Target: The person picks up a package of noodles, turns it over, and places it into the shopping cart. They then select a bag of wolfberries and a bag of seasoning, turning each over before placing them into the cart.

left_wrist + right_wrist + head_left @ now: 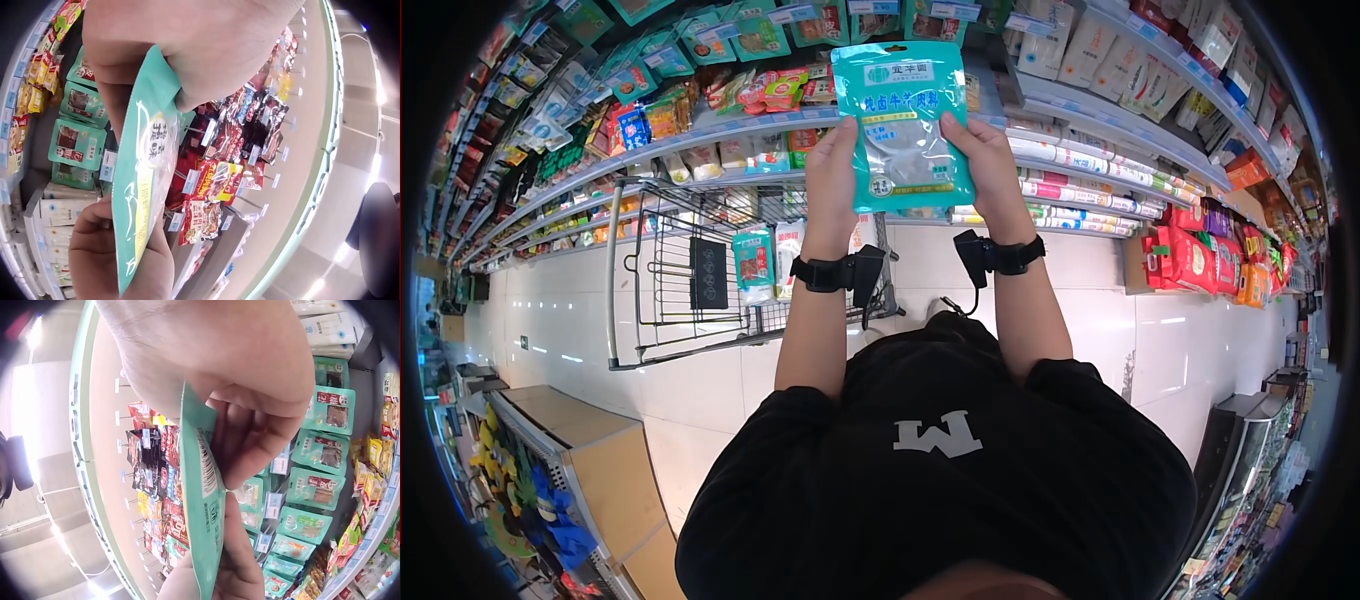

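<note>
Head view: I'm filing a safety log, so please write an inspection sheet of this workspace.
Surface: pale tiled floor, shiny.
Job's things: teal packet, held up; no tear seen.
Clutter: shopping cart beside the person, with packs in it.
Grip: left hand and right hand pinch the packet's opposite sides.
Cables: black cable hangs by the right wrist, another by the left.
Surroundings: stocked shelves ahead.

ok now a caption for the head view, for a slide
Left hand and right hand hold a teal packet before stocked shelves, a cart at left.
</note>
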Motion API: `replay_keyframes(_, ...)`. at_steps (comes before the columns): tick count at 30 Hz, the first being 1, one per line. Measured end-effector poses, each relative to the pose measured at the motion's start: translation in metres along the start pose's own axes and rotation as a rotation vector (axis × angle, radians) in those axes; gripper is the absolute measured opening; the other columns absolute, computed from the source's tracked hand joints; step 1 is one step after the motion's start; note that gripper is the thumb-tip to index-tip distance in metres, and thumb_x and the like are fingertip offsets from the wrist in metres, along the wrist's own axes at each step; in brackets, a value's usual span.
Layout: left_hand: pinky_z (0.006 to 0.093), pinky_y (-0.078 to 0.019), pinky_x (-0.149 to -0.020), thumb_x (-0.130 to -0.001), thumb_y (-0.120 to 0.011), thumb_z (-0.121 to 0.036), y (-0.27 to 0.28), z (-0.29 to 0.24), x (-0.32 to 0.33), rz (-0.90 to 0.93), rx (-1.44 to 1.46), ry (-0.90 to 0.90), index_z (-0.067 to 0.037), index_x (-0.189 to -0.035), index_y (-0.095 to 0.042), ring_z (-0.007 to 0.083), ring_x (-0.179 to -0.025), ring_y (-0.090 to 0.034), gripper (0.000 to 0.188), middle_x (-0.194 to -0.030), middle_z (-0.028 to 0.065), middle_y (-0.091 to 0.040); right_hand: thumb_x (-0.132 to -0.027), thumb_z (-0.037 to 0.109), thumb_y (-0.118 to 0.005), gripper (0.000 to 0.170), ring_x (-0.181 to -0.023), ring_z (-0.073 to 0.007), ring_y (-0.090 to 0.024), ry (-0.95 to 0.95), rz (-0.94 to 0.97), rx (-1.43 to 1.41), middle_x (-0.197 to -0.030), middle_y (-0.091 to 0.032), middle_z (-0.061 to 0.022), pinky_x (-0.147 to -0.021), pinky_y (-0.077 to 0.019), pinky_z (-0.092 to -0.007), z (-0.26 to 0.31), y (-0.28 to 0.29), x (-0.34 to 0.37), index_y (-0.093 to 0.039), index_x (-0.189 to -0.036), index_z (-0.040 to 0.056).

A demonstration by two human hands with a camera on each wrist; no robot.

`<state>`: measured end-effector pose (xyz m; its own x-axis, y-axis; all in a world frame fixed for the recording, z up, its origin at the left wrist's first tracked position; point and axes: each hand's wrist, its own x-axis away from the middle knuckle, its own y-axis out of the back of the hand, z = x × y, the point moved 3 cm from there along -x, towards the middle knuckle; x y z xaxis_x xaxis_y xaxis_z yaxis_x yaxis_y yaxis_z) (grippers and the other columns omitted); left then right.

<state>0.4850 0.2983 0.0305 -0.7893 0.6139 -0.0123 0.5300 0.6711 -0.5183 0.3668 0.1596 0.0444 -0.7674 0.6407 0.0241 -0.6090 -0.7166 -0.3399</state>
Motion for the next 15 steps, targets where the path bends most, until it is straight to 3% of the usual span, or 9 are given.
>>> replay_keyframes(9,0.0217,-0.0465,-0.071,-0.096,-0.055,-0.029,-0.024,-0.014,-0.005,-0.018,-0.020,-0.097,0.001,-0.100,-0.066,0.0066,-0.083,-0.060,0.032,-0.093,0.0021,-0.067,-0.090,0.024,-0.065,0.025,-0.074,-0.0063,-0.061,0.022,0.089,-0.075,-0.089,-0.067,-0.0022,-0.067,-0.0477,-0.0213,0.024,0.005,-0.011,-0.067,-0.099,0.0001)
replay_keyframes(11,0.0263,-0.0510,-0.076,-0.098,-0.051,-0.025,-0.033,-0.015,-0.003,0.010,0.020,-0.034,0.001,-0.109,-0.061,0.0123,-0.090,-0.063,0.030,-0.103,0.0063,-0.066,-0.090,0.024,-0.065,0.025,-0.074,-0.0063,-0.061,0.035,0.075,-0.069,-0.089,-0.067,-0.0021,-0.067,-0.0479,-0.0213,0.028,0.009,-0.013,-0.067,-0.099,0.0002)
replay_keyframes(15,0.0278,-0.0517,-0.079,-0.098,-0.051,-0.024,-0.040,-0.008,-0.001,0.058,0.086,0.028,0.000,-0.114,-0.058,0.0132,-0.093,-0.063,0.030,-0.107,0.0068,-0.064,-0.090,0.024,-0.065,0.026,-0.075,-0.0065,-0.061,0.045,0.040,-0.075,-0.089,-0.067,-0.0020,-0.067,-0.0481,-0.0214,0.031,0.020,-0.015,-0.067,-0.100,0.0002)
